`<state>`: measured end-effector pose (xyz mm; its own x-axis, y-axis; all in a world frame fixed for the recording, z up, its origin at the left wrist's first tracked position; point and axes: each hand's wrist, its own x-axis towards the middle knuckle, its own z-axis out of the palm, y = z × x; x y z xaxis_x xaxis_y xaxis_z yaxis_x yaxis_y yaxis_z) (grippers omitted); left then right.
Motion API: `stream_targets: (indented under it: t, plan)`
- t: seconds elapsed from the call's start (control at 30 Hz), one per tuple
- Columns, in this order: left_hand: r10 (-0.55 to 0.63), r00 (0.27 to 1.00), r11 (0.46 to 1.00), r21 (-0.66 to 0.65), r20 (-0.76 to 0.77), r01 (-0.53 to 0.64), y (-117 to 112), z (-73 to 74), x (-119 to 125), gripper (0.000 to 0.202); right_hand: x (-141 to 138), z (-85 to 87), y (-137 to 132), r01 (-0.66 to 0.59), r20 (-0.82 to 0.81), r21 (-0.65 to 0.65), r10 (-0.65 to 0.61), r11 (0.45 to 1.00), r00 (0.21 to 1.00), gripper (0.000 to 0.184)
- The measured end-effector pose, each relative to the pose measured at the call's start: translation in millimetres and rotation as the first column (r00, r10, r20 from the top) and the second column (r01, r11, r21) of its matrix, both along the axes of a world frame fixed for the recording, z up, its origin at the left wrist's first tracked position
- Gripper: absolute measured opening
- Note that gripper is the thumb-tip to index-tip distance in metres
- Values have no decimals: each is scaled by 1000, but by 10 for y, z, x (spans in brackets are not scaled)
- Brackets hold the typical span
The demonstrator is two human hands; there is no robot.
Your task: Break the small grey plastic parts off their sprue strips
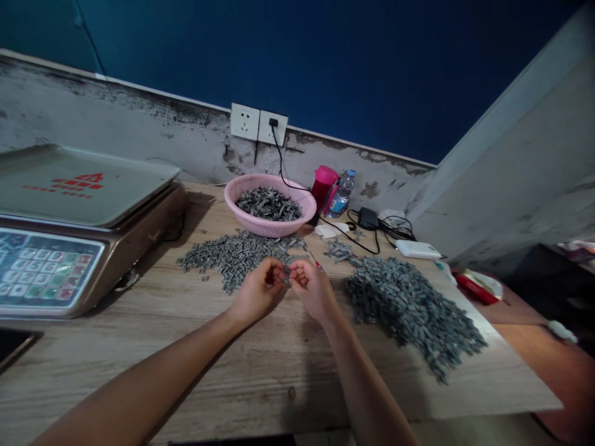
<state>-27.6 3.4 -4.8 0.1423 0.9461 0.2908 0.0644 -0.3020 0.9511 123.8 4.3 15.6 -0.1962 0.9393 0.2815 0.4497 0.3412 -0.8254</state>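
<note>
You're pinching a small gray piece at the fingertips of your left hand and right hand, both grips closed on it, just above the desk. The piece is too small and too hidden to read its long axis. A thin red-marked tool is sticking out past your right fingers, its tip pointing forward and left toward the pink basket of dark strips. You're working between a loose gray pile on your left and a bigger gray pile on your right. A digital scale is sitting at far left.
</note>
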Motion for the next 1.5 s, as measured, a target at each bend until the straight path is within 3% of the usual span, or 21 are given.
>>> stream_targets:
  t: [0.23, 0.43, 0.53, 0.7, 0.87, 0.97, 1.1, 1.27, 1.4, 1.5]
  plan:
    - [-52, 999, 998, -44, 8, 52, 12, -20, 3, 21, -27, -17, -4, 17, 145, 51, -25, 999, 989, 28]
    - [-85, 996, 995, -51, 5, 85, -20, 9, 11, 21, -75, -43, 18, 56, -120, -88, -66, 995, 991, 26]
    - [-109, 988, 994, 7, -110, 110, -57, 42, -3, 21, -79, -59, 34, 21, -207, -166, -55, 986, 977, 27]
    - [8, 919, 957, 269, -393, 106, -110, 90, -34, 23, -91, -65, 16, 53, -135, -150, -73, 987, 988, 31]
    - [58, 887, 933, 342, -458, 115, -132, 68, -19, 23, -172, -72, -43, 146, -61, -81, -152, 986, 987, 30]
    - [102, 923, 950, 313, -372, 21, -123, 44, -4, 21, -217, -74, -52, 129, -146, -74, -138, 989, 980, 31]
    - [53, 986, 991, 127, -158, -33, -98, 43, 7, 16, -214, -47, -38, 8, -325, -168, -63, 986, 944, 33]
    - [-83, 992, 997, 1, 99, 83, -58, 52, 22, 13, -162, -4, -27, -36, -389, -289, -83, 957, 918, 41]
    - [-204, 924, 965, -91, 324, 245, -28, 30, 41, 17, -128, 9, -23, -36, -386, -314, -93, 949, 918, 44]
    - [-207, 918, 959, -118, 338, 259, -18, 7, 34, 17, -102, 24, -23, -45, -384, -296, -76, 954, 920, 41]
